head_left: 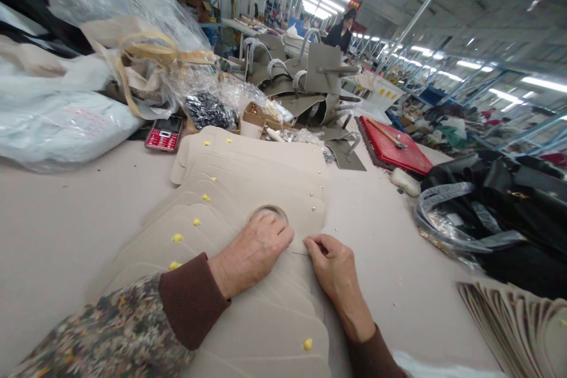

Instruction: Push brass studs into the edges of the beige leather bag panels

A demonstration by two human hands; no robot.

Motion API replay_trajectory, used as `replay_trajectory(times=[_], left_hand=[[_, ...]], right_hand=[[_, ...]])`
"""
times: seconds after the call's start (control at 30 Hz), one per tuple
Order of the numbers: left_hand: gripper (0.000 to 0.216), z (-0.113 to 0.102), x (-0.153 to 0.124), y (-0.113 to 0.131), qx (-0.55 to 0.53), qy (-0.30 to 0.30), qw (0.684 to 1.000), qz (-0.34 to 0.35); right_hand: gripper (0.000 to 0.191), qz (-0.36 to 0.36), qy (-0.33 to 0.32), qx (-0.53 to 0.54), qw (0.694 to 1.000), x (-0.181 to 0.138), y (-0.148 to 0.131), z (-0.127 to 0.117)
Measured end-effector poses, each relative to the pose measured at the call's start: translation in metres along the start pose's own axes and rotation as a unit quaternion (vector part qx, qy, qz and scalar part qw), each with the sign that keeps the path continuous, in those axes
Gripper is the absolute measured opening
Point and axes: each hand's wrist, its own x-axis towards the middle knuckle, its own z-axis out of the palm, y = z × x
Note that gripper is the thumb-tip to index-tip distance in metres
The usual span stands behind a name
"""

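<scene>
The beige panels (pixel 266 168) look matt, the red pad (pixel 392 155) glossy.

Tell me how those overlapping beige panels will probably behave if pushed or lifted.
The beige panels will likely slide over one another, since they lie layered with their edges offset. Each looks thin and flat, so one may bend if lifted by an edge.

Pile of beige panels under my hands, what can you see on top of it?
On the beige panels I see yellow bits, small metallic dots and a round ring partly covered by your left hand. Whatever lies beneath that palm is hidden.
</scene>
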Motion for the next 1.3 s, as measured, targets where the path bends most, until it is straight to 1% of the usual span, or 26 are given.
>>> replay_trajectory(times=[0.07,0.1,0.23,0.27,0.3,0.37,0.43,0.47,0.53,0.63,0.7,0.8,0.87,0.93,1.03,1.07,1.13,1.17,1.23,1.3], left_hand=[[0.014,-0.001,0.0,0.0,-0.015,0.016,1.0,0.006],[0.016,-0.001,0.0,0.0,-0.028,0.027,0.999,0.006],[0.015,0.002,-0.004,-0.003,-0.133,0.084,0.987,0.027],[0.015,0.004,-0.005,-0.003,-0.157,0.102,0.982,0.034],[0.017,0.005,-0.006,-0.003,-0.175,0.119,0.977,0.038],[0.027,0.006,-0.007,-0.003,-0.186,0.134,0.973,0.036],[0.038,0.006,-0.007,-0.002,-0.179,0.126,0.975,0.027],[0.041,0.006,-0.007,-0.001,-0.174,0.115,0.978,0.022],[0.041,0.005,-0.006,0.0,-0.164,0.098,0.981,0.015],[0.036,0.006,-0.006,0.002,-0.167,0.082,0.982,0.018],[0.033,0.006,-0.006,0.003,-0.177,0.075,0.981,0.02],[0.027,0.005,-0.006,0.005,-0.193,0.044,0.98,0.008],[0.017,0.003,-0.005,0.006,-0.202,0.016,0.979,-0.012],[0.01,0.002,-0.004,0.006,-0.201,0.007,0.979,-0.032],[0.014,0.001,-0.002,0.008,-0.186,0.043,0.981,-0.034],[0.016,0.001,-0.001,0.008,-0.181,0.059,0.981,-0.028],[0.018,0.002,0.0,0.01,-0.175,0.096,0.98,-0.012],[0.019,0.002,0.0,0.01,-0.174,0.114,0.978,-0.004],[0.019,0.004,0.0,0.011,-0.17,0.152,0.974,0.014],[0.018,0.005,0.0,0.011,-0.148,0.177,0.973,0.023]], right_hand=[[0.018,0.002,-0.014,0.008,1.0,0.001,-0.002,-0.004],[0.018,0.004,-0.033,0.012,0.999,0.001,-0.004,-0.007],[0.02,0.021,-0.154,0.051,0.986,-0.001,-0.008,-0.021],[0.021,0.021,-0.17,0.062,0.983,-0.002,-0.008,-0.023],[0.02,0.018,-0.167,0.073,0.983,-0.002,-0.009,-0.025],[0.017,-0.006,-0.115,0.104,0.988,-0.002,-0.01,-0.026],[0.016,-0.056,-0.044,0.141,0.987,-0.003,-0.014,-0.024],[0.017,-0.087,-0.019,0.155,0.984,-0.003,-0.016,-0.023],[0.017,-0.148,-0.004,0.164,0.975,-0.003,-0.022,-0.02],[0.016,-0.211,-0.001,0.142,0.967,-0.003,-0.03,-0.017],[0.016,-0.232,0.007,0.121,0.965,-0.003,-0.032,-0.014],[0.016,-0.231,0.036,0.078,0.969,-0.004,-0.03,-0.009],[0.016,-0.22,0.057,0.051,0.972,-0.006,-0.028,-0.005],[0.016,-0.208,0.073,0.042,0.975,-0.008,-0.026,-0.003],[0.015,-0.172,0.081,0.068,0.979,-0.01,-0.028,-0.002],[0.014,-0.141,0.075,0.093,0.983,-0.011,-0.031,-0.002],[0.012,-0.044,0.046,0.175,0.982,-0.01,-0.035,-0.001],[0.013,0.011,0.029,0.222,0.974,-0.008,-0.037,0.0],[0.017,0.105,0.011,0.296,0.949,-0.003,-0.035,0.001],[0.022,0.17,0.02,0.331,0.928,0.005,-0.027,0.001]])
